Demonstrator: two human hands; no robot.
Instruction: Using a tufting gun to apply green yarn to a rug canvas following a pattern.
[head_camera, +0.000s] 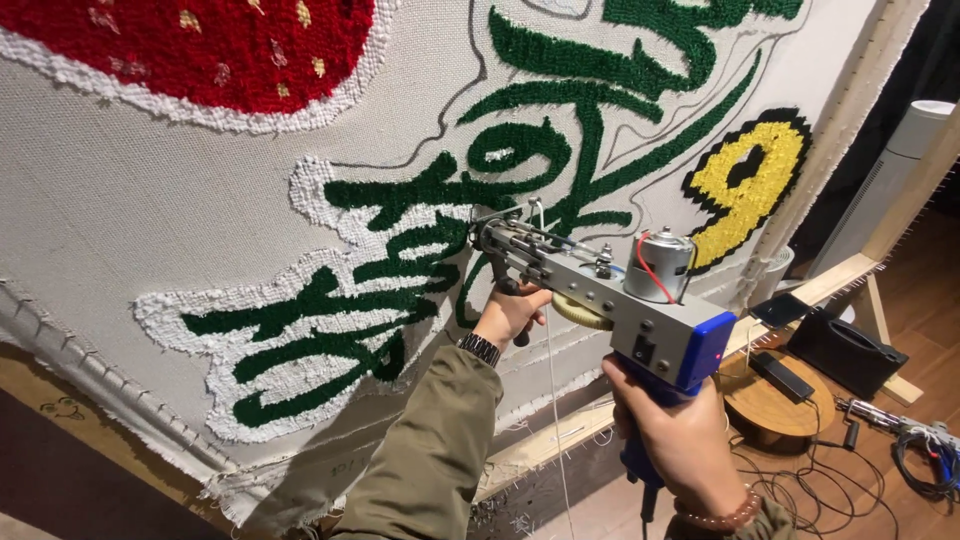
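Observation:
I hold a grey and blue tufting gun (600, 290) with both hands against a stretched white cloth (150, 210). My right hand (675, 435) grips the blue rear handle. My left hand (510, 312), in an olive sleeve with a dark wristband, grips the black front handle below the needle end. The needle tip (482, 232) touches the cloth at the edge of a green tufted shape (400, 250) with white tufting around it. A thin white yarn (552, 400) hangs down from the gun.
A red and white tufted patch (230, 50) is at top left, a yellow and black shape (745, 175) to the right. The wooden frame (850, 120) borders the cloth. On the floor lie a round wooden stool (765, 405), a black box (850, 352) and cables (910, 450).

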